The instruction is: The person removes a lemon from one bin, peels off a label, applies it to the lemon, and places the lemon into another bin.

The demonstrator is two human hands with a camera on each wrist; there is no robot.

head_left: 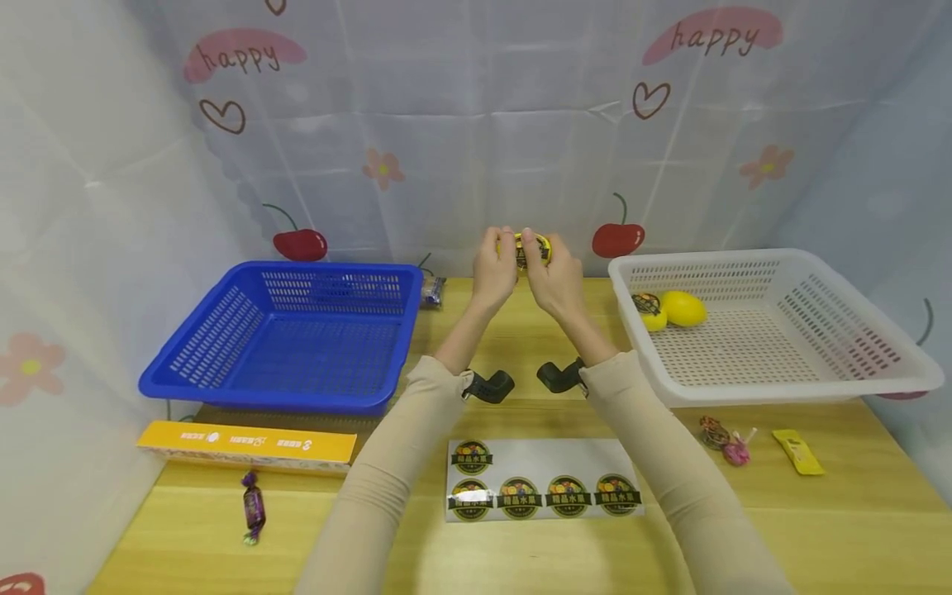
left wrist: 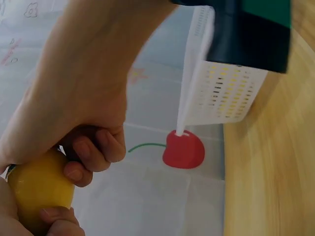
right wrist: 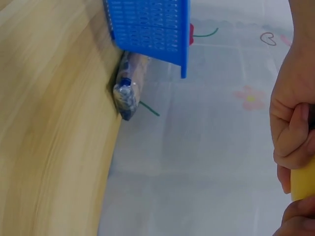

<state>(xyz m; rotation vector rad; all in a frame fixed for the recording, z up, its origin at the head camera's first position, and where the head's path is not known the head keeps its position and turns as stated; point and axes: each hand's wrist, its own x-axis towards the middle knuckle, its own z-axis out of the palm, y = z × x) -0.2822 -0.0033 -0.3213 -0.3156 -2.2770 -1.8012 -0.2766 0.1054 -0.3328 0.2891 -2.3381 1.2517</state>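
Observation:
Both hands are raised in front of me over the far part of the table, holding a yellow lemon (left wrist: 38, 189) between them. A round dark label sticker (head_left: 542, 251) shows on the lemon's near face in the head view. My left hand (head_left: 493, 271) grips its left side with curled fingers. From the right, my right hand (head_left: 558, 277) holds it, the thumb lying across the label. Between the forearms lies a white sheet of round fruit stickers (head_left: 550, 453), several still on it and part of its upper row bare.
The white basket (head_left: 803, 393) on the right holds a lemon (head_left: 684, 309) and another labelled yellow fruit (head_left: 654, 320). A blue basket (head_left: 260, 397) stands left, behind an orange box (head_left: 253, 442). Wrapped candy (head_left: 254, 508), a lollipop (head_left: 736, 451) and a yellow packet (head_left: 798, 452) lie about.

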